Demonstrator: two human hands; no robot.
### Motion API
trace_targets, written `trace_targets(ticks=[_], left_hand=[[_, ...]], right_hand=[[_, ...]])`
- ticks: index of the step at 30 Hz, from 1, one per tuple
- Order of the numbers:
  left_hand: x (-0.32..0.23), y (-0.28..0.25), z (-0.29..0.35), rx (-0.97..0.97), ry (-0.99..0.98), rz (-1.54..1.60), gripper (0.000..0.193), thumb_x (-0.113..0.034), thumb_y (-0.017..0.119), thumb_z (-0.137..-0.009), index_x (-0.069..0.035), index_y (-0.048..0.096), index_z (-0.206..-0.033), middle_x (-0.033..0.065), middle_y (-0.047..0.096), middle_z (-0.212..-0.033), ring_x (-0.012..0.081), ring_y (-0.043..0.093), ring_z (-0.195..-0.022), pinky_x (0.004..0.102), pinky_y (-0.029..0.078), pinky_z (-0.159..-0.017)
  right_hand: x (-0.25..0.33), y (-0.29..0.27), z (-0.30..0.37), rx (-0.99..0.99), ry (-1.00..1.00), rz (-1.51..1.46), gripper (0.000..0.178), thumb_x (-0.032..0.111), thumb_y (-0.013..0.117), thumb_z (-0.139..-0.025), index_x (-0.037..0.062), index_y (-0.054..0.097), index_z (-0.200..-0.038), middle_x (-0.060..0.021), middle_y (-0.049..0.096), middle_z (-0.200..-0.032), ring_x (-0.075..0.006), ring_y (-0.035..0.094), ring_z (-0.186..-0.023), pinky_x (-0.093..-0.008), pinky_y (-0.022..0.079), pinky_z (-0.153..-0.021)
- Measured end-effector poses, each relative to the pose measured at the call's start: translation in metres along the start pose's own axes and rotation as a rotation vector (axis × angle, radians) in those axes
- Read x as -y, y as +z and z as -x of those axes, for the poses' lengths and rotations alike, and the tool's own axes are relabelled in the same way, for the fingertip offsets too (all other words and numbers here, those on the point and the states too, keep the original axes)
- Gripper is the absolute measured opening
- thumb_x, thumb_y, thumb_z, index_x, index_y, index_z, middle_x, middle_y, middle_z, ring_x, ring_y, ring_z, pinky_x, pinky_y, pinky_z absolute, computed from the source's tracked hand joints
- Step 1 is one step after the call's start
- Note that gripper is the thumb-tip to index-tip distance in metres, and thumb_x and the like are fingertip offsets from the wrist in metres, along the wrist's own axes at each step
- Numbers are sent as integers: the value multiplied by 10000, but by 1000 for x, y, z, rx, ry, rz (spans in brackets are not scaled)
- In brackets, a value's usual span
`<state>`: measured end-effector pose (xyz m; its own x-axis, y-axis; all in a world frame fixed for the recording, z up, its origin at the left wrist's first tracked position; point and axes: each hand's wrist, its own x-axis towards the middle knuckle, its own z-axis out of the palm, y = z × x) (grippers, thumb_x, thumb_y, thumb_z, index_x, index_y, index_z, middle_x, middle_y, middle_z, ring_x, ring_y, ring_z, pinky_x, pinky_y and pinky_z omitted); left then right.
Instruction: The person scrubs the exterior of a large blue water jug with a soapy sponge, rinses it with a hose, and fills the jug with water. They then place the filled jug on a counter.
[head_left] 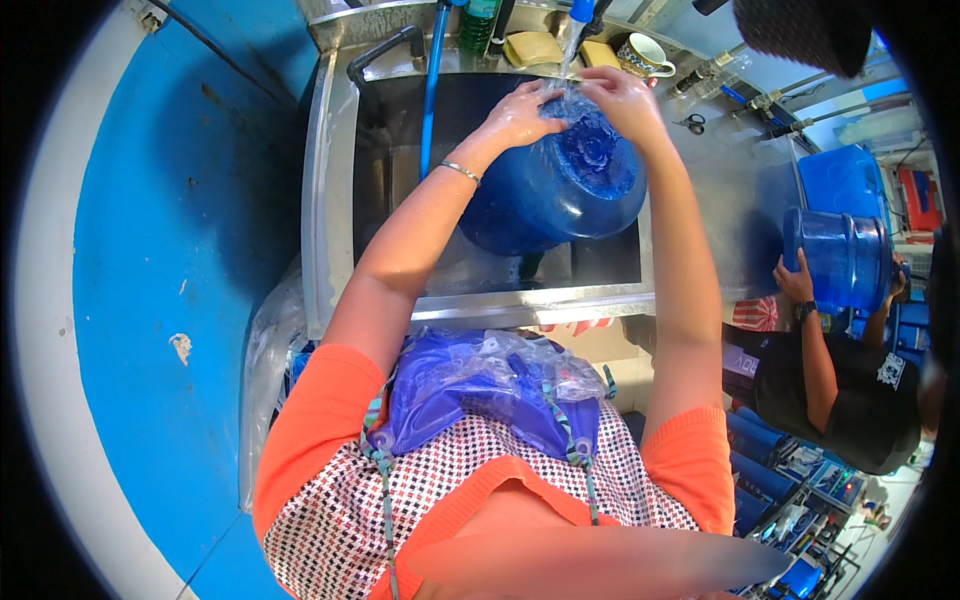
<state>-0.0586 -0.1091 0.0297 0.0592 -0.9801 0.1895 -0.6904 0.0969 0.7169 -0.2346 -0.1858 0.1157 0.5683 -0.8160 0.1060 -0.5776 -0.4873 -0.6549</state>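
Observation:
A large translucent blue water jug (525,205) stands tilted in the metal sink, its round, ridged end turned up toward me. A stream of water (571,52) falls from a blue-tipped spout onto the jug's far rim and splashes there. My left hand (522,116) lies on the left of that wet end, thumb and fingers spread apart. On the far right of the rim is my right hand (622,102), open, its fingers stretched toward the stream and partly lost in the splash. The jug's lower end is hidden down in the sink.
Yellow sponges (533,48) and a patterned mug (645,56) stand along the back ledge. A blue hose (433,95) drops into the sink. Small scissors (692,124) lie on the metal counter (735,190). At the right, a co-worker's hands hold another blue jug (838,255).

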Motion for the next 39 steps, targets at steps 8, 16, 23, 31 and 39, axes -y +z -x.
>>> trace_targets(ticks=[8, 16, 23, 31, 39], left_hand=[[-10, 25, 112, -386, 132, 274, 555, -301, 624, -894, -82, 458, -1376, 207, 449, -1381, 352, 463, -1258, 419, 383, -1042], [23, 11, 114, -88, -368, 762, 485, -386, 369, -1005, -76, 442, -1370, 132, 567, -1226, 162, 581, -1006, 290, 437, -897], [30, -15, 92, -102, 59, 1207, 613, -408, 398, -989, -42, 311, -1473, 146, 368, -1488, 271, 357, -1365, 418, 242, -1147], [37, -70, 137, -101, -9, 648, 650, -308, 692, -829, -112, 464, -1405, 150, 390, -1473, 327, 381, -1356, 434, 332, -1099], [61, -83, 207, -339, -142, 138, 624, -311, 726, -800, -103, 519, -1350, 206, 454, -1388, 358, 444, -1289, 429, 364, -1072]], right_hand=[[-111, 14, 107, 61, 589, 110, 844, 659, 469, -888, 123, 263, -1506, -314, 488, -1339, -495, 449, -1254, -479, 358, -1070], [-50, 36, 38, 4, 419, 280, 597, 621, 414, -915, 247, 498, -1374, -225, 556, -1296, -412, 413, -1309, -551, 259, -1097], [57, 82, 100, 834, -542, -447, 376, 301, 604, -902, 59, 674, -623, -61, 696, -810, -214, 660, -844, -488, 309, -1063], [27, 31, 146, -136, -180, -243, 139, 102, 620, -868, 26, 710, -796, -95, 659, -782, -212, 639, -798, -319, 493, -717], [29, 92, 176, 164, -126, -121, 847, 369, 714, -813, 128, 283, -1502, -296, 112, -1529, -468, 202, -1411, -492, 246, -1133]])
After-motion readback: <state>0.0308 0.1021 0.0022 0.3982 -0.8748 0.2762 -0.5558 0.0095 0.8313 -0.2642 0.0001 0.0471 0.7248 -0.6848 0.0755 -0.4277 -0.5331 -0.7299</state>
